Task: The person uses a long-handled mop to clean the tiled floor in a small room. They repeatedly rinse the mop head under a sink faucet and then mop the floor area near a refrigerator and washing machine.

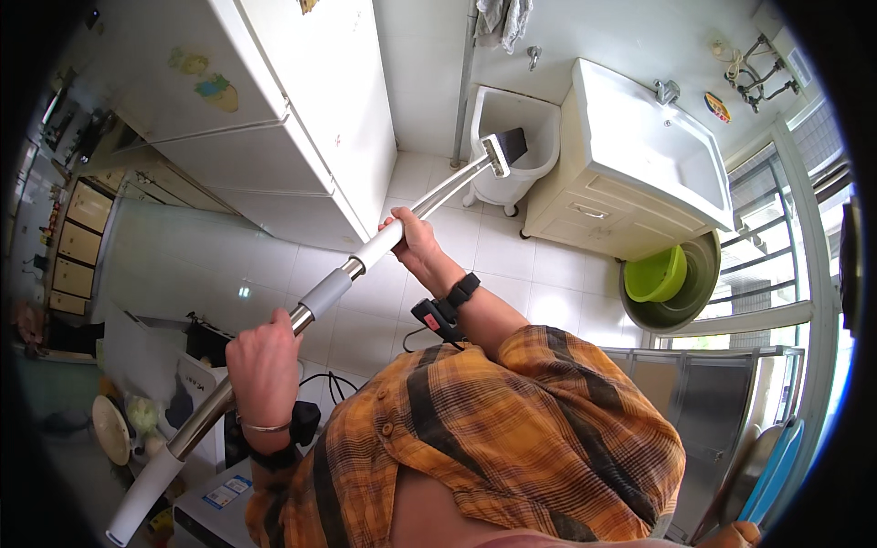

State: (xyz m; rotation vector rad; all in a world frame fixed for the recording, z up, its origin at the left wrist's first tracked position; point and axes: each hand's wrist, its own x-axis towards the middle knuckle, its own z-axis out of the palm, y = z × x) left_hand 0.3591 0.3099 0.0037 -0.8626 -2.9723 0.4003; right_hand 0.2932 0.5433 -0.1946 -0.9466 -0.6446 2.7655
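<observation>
Both hands hold a long-handled floor brush [326,291] with a metal pole and white and grey grips, slanting from lower left to upper right. My left hand [264,373] is closed round the bare metal part of the pole, below the grey collar. Farther up, my right hand [414,243] grips the pole at the upper end of the white sleeve, near the forked bracket. The white brush head with dark bristles [510,147] is over the opening of a white mop basin [519,113]; whether it touches the basin cannot be told.
A white washbasin cabinet [582,205] stands right of the mop basin, a tall white refrigerator [274,157] to the left. A green plastic basin [654,274] sits in a larger round tub [702,288] at right. White floor tiles [507,240] show between them. Black cables [332,383] lie near my body.
</observation>
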